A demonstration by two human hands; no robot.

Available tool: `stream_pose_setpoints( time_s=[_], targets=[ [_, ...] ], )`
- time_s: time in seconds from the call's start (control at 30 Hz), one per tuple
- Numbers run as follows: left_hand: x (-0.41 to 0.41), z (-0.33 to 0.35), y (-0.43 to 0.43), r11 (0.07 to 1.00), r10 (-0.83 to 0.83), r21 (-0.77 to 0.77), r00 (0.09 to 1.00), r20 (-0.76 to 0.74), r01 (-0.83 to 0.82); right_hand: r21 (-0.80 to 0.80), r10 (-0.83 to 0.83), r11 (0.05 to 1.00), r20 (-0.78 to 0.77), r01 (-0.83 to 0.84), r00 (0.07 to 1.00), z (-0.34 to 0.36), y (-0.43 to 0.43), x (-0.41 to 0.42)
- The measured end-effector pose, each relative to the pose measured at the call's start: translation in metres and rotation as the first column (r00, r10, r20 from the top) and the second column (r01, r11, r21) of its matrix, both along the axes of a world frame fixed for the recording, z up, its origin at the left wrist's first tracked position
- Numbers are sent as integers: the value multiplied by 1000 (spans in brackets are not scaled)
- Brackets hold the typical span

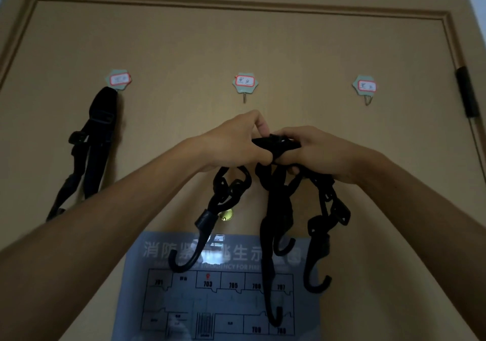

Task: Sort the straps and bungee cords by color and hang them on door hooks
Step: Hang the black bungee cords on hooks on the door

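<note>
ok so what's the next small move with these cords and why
Probably lift the cords onto the middle hook: the left hand and right hand grip them just below it, it is bare, and the left hook carries a strap.

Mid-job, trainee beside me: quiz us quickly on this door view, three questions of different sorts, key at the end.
1. True or false: the left hand and right hand both grip the bundle of black cords.
2. How many hooks on the door carry nothing? A one, B two, C three.
3. Fill in: the black strap hangs from the ____ hook.
Key: 1 true. 2 B: the middle hook and right hook. 3 left hook.
</note>
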State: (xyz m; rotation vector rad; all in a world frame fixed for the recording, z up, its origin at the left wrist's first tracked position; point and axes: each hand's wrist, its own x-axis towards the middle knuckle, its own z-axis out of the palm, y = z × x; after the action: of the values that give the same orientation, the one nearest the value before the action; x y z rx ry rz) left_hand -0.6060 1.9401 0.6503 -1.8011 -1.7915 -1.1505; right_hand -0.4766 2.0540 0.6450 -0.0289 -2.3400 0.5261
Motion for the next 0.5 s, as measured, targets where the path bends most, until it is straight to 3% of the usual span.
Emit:
stream_pose_setpoints(
  time_s=[0.17, 0.23, 0.37, 0.5],
  targets=[
    [2, 2, 4, 998, 8, 62, 999, -34, -6, -243, 123, 962, -29, -126, 992, 1, -3, -4],
    [3, 3, 7, 995, 4, 98, 999, -47, 1, -264, 108, 956, -91, -129, 990, 1, -6, -8],
    [-4, 10, 1, 998, -59, 31, 998, -16, 60, -109, -43, 994, -213, 21, 976, 5, -2, -11],
    [-18, 20, -15, 991, -77, -113, 997, 6, 78, 79, -133, 986, -163, 147, 978, 16, 1, -5]
  ],
)
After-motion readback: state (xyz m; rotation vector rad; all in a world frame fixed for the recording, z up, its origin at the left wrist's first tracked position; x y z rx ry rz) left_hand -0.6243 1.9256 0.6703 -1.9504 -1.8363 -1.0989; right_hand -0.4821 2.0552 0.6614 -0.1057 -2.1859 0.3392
